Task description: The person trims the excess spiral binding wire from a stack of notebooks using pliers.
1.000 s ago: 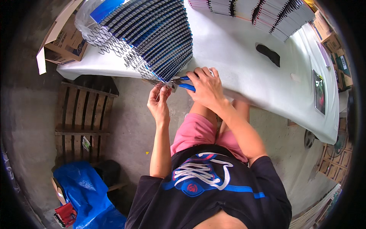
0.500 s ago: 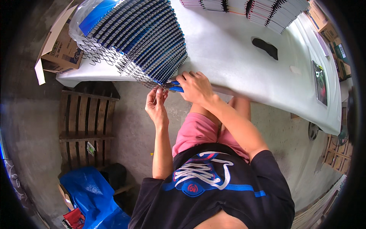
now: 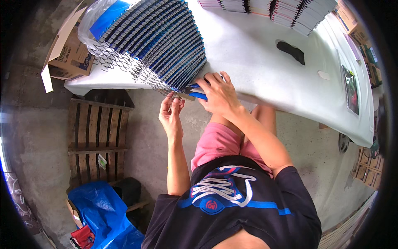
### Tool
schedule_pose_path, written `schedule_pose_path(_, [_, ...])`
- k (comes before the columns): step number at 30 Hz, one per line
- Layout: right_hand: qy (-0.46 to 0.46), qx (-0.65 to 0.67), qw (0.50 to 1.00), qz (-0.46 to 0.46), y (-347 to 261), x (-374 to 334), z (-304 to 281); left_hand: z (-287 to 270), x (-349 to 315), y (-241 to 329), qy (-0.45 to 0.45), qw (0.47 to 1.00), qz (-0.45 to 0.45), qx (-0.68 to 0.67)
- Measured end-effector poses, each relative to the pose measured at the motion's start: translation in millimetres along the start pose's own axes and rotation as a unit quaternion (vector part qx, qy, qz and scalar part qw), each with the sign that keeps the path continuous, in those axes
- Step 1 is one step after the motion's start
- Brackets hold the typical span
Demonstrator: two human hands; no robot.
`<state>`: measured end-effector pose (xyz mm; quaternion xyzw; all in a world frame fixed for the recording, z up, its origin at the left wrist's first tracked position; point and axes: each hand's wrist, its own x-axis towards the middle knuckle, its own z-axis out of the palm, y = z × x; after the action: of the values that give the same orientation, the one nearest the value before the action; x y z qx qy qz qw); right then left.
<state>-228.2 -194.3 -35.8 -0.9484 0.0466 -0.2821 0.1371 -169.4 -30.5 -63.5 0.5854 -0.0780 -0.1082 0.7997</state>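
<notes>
The left hand (image 3: 171,114) has thumb and forefinger brought together at the near corner of the stack (image 3: 166,45), apparently pinching one of the coil tails (image 3: 143,76); the contact point is too small to confirm. The right hand (image 3: 222,94) is wrapped around the blue handles of the pliers (image 3: 198,96), which stand apart from each other. The tool head points left toward the pinched end; whether it bites wire cannot be told. The stack lies at the near left edge of the white table (image 3: 248,58), bound edges fanned upward. Progress, judged by present condition: coils run along the bound edges throughout the visible face, so insertion appears complete there. Along the left side, long tails project from many rows, so end finishing appears largely outstanding. The number of finished ends cannot be read. Left of the stack stands an open box (image 3: 72,58). To the right lie a black pad (image 3: 291,52) and a single notebook (image 3: 350,89); more bound books (image 3: 286,14) stand at the far side. A pallet (image 3: 97,137) and a blue sheet (image 3: 99,207) occupy the floor at left.
</notes>
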Motion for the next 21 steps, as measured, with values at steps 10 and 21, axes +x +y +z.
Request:
schedule_pose_path(10, [-0.030, 0.023, 0.999, -0.025, -0.5, 2.4, 10.3, 3.8, 2.3, -1.6, 0.026, 1.000, 0.008, 0.004])
schedule_pose_path(21, [-0.080, 0.034, 0.995, 0.044, -3.0, -2.0, 0.0, 1.1, 2.7, 3.1, 0.034, 0.998, 0.018, 0.052])
